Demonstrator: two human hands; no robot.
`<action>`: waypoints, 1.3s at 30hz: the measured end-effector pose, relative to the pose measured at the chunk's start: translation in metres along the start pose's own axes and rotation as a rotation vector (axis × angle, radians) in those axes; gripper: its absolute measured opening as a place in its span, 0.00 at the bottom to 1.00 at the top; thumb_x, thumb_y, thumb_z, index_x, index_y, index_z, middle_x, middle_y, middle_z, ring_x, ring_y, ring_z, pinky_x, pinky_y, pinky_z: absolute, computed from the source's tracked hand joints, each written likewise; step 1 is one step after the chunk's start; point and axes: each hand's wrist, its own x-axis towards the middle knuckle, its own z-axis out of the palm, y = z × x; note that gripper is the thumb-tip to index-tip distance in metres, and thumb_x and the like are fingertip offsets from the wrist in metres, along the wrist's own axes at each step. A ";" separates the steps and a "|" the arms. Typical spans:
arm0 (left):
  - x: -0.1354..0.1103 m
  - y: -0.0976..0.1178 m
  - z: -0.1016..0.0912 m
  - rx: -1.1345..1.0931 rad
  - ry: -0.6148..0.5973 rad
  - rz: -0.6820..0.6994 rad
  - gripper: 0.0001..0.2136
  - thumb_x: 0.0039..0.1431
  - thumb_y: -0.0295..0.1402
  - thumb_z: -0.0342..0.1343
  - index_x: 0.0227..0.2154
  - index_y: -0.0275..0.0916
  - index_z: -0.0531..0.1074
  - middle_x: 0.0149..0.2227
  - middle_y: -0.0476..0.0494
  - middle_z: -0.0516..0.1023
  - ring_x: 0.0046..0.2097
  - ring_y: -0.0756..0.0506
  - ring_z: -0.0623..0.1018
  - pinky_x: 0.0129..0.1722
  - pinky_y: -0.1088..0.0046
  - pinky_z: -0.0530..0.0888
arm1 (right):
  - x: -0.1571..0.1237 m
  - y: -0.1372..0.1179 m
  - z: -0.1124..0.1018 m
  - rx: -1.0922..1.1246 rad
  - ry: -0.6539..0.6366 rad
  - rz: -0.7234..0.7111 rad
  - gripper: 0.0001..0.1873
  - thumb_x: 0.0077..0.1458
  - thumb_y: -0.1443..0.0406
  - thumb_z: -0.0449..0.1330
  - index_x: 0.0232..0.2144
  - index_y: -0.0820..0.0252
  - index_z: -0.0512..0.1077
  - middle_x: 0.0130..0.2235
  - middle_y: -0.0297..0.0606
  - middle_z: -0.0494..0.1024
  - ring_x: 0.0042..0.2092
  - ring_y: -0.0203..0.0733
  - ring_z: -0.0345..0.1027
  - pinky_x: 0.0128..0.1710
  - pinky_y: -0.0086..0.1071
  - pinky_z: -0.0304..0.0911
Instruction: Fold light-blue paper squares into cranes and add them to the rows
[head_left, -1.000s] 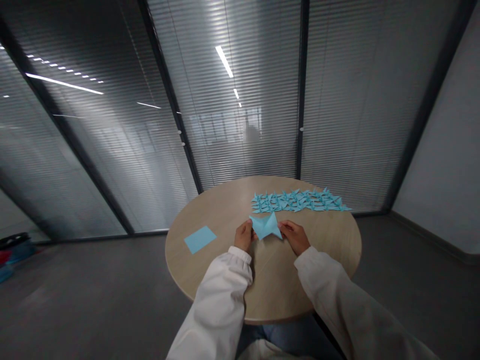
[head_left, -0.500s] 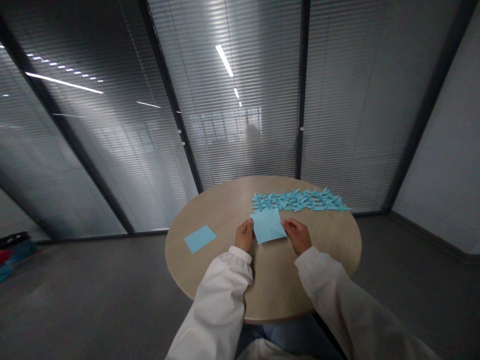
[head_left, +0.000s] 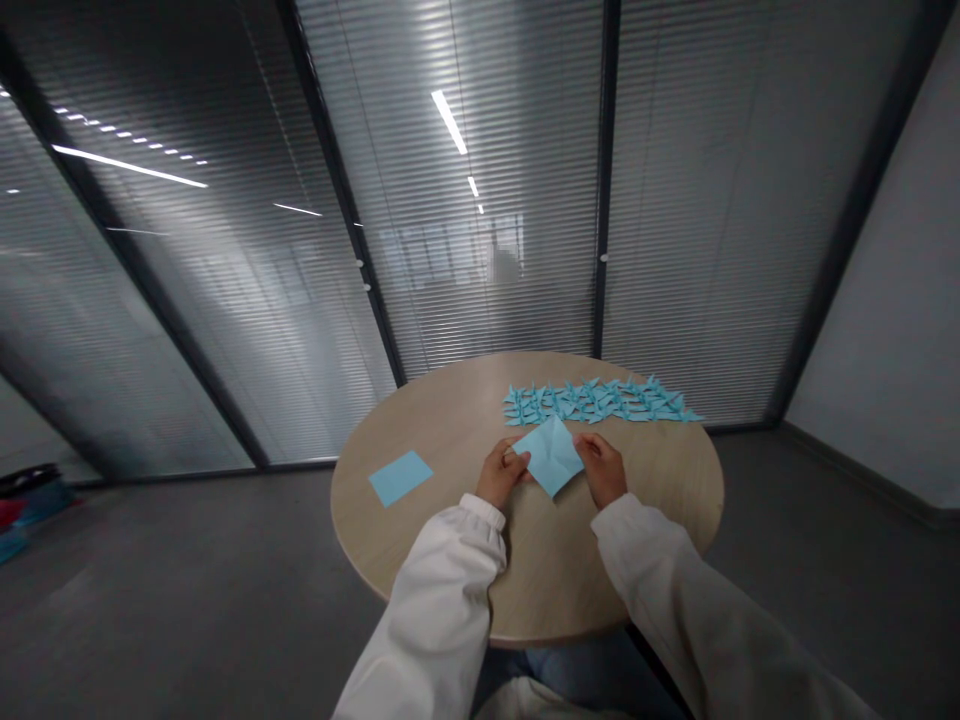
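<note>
A creased sheet of light-blue origami paper (head_left: 551, 458) is held up over the round table, turned so that one corner points toward me. My left hand (head_left: 502, 473) pinches its left corner, thumb on top. At the opposite corner, my right hand (head_left: 602, 468) grips the paper between thumb and fingers. Just beyond the sheet lie rows of folded blue paper cranes (head_left: 592, 400), close together. Flat on the table to the left of my hands is more blue paper (head_left: 400, 478); whether it is one sheet or a stack I cannot tell.
The round wooden table (head_left: 442, 400) stands before a glass partition with blinds (head_left: 495, 300). A white wall (head_left: 892, 330) rises at the right. On the floor at far left are dark, blue and red items (head_left: 34, 500), blurred.
The held paper has turned from lying roughly square-on to a diamond position, its creases now showing more. My left hand has shifted slightly right and regripped at a corner.
</note>
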 end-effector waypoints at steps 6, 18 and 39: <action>-0.001 -0.003 -0.003 0.165 0.184 0.137 0.19 0.37 0.34 0.61 0.33 0.38 0.59 0.20 0.55 0.69 0.22 0.52 0.72 0.19 0.79 0.69 | -0.004 -0.012 -0.002 -0.133 0.105 -0.113 0.14 0.49 0.56 0.51 0.30 0.61 0.69 0.30 0.36 0.73 0.32 0.39 0.66 0.32 0.31 0.62; -0.008 0.005 0.011 -0.106 -0.108 -0.119 0.19 0.45 0.45 0.54 0.33 0.33 0.67 0.37 0.35 0.73 0.40 0.42 0.73 0.34 0.65 0.72 | -0.022 -0.032 0.002 -0.463 -0.040 -0.643 0.08 0.54 0.65 0.50 0.30 0.59 0.68 0.31 0.37 0.70 0.35 0.39 0.62 0.38 0.34 0.58; -0.005 0.007 0.003 -0.391 -0.001 -0.098 0.11 0.44 0.32 0.58 0.31 0.33 0.67 0.26 0.47 0.71 0.27 0.52 0.73 0.28 0.77 0.72 | -0.032 -0.037 0.009 -0.596 -0.387 -0.913 0.15 0.54 0.70 0.46 0.44 0.58 0.65 0.43 0.41 0.69 0.46 0.42 0.59 0.47 0.41 0.56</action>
